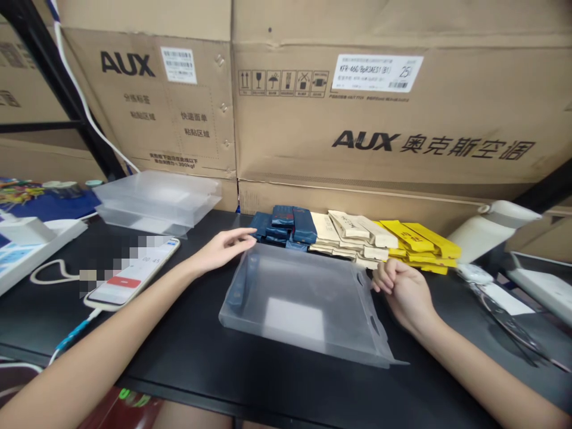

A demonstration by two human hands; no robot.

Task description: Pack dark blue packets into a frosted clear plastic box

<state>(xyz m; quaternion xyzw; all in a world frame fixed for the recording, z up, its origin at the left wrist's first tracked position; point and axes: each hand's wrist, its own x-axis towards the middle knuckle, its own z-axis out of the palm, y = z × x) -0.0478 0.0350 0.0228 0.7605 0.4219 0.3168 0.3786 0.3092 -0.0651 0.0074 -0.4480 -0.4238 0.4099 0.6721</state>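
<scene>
A translucent plastic box (299, 304) lies flat on the black table, with one dark blue packet showing through its left side. My left hand (223, 247) is beside the box's back left corner, fingers apart, near the stacked dark blue packets (283, 225). At the box's right back edge is my right hand (402, 292), its fingers curled; whether they grip the edge is hard to tell. Behind the box, cream packets (348, 232) and yellow packets (420, 241) are piled in a row beside the blue ones.
More translucent boxes (156, 199) are stacked at the back left. A phone (134, 274) with a cable lies on the left, near a power strip (36, 250). A white bottle (491, 229) and glasses (509, 322) are on the right. Large cartons (286, 131) stand behind.
</scene>
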